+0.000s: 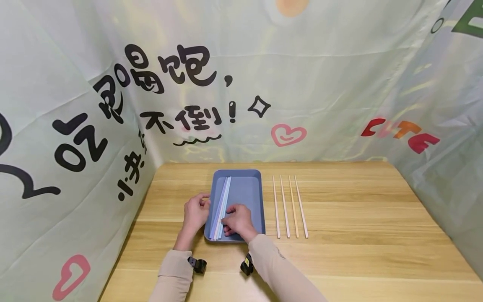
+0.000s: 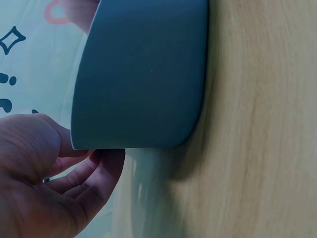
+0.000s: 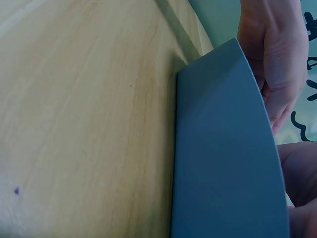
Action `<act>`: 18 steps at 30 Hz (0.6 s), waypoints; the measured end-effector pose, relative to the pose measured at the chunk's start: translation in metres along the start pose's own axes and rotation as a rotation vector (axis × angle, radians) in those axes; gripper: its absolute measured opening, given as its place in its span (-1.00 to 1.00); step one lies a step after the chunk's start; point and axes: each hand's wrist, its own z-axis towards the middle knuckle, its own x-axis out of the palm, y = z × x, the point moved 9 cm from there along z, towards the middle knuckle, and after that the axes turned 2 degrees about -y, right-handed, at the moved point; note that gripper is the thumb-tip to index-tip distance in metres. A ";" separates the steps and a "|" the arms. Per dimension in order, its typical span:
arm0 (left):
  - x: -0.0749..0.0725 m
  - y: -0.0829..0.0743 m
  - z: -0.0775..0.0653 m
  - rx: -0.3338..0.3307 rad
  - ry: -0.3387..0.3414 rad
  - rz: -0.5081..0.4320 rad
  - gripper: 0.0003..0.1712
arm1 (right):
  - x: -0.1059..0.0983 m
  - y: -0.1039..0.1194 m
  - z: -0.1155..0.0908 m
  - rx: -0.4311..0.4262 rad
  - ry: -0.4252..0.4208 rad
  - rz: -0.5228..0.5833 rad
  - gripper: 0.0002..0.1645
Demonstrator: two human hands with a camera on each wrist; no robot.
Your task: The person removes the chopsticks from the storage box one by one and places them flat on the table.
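A blue-grey rectangular tray (image 1: 245,188) lies lengthwise on the table. Inside, along its left side, several pastel chopsticks (image 1: 225,191) in purple, pink and light blue lie in a slanting bundle. My left hand (image 1: 197,212) is at the tray's left wall; the left wrist view shows thumb and fingers pinching its edge. Over the tray's lower part is my right hand (image 1: 239,220), fingers bent, with fingertips right at the bundle's right side. I cannot tell whether it pinches a chopstick. In the right wrist view the tray's wall hides those fingertips.
Right of the tray, several separate chopsticks (image 1: 285,205), pale pink and one yellowish, lie roughly parallel on the wooden table (image 1: 358,218). Printed cloth (image 1: 320,92) hangs behind the table and along both sides.
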 end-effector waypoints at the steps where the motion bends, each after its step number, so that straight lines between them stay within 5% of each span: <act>1: 0.000 0.000 0.000 -0.002 0.000 0.000 -0.70 | 0.000 0.000 0.000 0.001 0.000 0.000 -0.64; 18: 0.000 -0.001 0.001 0.023 -0.019 0.015 -0.71 | -0.017 0.001 -0.001 -0.009 -0.049 -0.056 -0.69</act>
